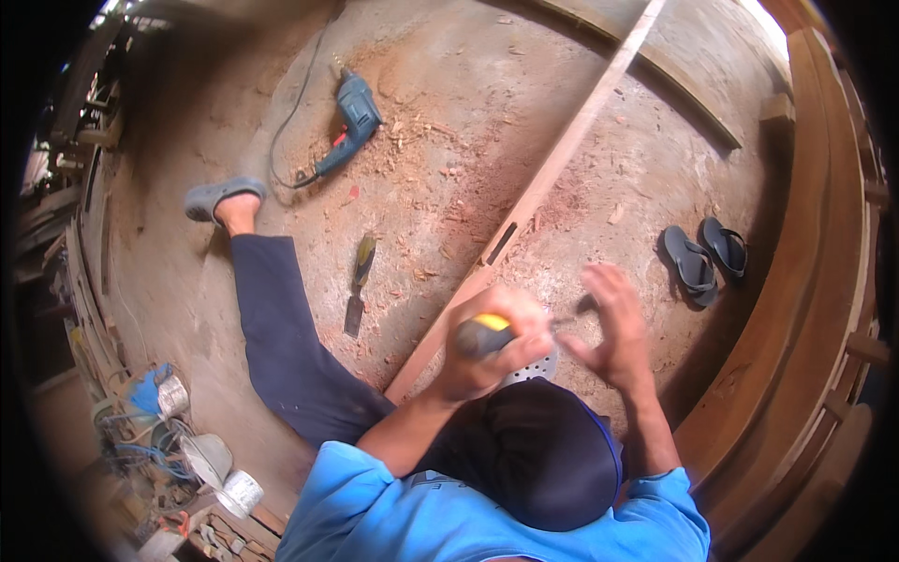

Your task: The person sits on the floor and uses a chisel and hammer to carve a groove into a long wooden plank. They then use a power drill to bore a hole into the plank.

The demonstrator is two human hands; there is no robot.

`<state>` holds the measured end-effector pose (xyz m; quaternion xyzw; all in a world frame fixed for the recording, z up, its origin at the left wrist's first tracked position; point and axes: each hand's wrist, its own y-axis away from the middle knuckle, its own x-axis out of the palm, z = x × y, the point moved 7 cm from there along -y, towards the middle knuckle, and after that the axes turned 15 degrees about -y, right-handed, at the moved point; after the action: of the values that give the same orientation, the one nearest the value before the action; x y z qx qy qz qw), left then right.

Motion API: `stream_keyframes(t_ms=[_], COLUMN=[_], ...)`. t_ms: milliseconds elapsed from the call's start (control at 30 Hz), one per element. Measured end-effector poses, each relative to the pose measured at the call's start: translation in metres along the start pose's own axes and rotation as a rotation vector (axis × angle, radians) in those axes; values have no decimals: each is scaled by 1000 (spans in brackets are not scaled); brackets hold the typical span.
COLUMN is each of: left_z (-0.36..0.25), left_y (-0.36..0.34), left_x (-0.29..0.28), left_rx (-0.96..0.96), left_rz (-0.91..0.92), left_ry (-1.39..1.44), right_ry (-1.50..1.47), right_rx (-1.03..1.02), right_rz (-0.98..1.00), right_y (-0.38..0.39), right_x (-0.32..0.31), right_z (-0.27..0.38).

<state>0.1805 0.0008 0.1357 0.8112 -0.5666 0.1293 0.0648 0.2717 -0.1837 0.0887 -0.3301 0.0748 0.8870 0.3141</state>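
Note:
My left hand (496,342) is wrapped round the black-and-yellow handle (489,330) of a tool, above the wooden beam (562,155). Its working end is blurred and I cannot make out its kind. To the right, my right hand (613,328) is raised with thumb and fingers apart, smeared by motion. A small dark blurred shape (586,303) lies between the hands; whether it belongs to the tool I cannot tell. The beam has a dark slot (503,244) cut in it, just beyond my left hand. Under the hands a grey perforated clog (532,369) partly shows.
A wide chisel (356,314) and a corded blue-green drill (356,117) lie left of the beam among wood shavings. Black flip-flops (691,267) sit to the right, before stacked planks (796,281). My left leg (281,328) stretches out; cluttered tins and cords (206,459) stand lower left.

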Motion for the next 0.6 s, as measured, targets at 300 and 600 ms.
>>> stream_keyframes(t_ms=[300,600], left_z=[94,128], left_y=[79,145], left_x=[-52,-103], left_rx=[-338,-617], left_rz=[-262,-467], left_ry=[-1431,-1895], right_ry=[-476,-954], right_rx=[771,746], right_rz=[-205,-308], right_y=[46,12], right_x=[35,57], right_z=[-96,-159])
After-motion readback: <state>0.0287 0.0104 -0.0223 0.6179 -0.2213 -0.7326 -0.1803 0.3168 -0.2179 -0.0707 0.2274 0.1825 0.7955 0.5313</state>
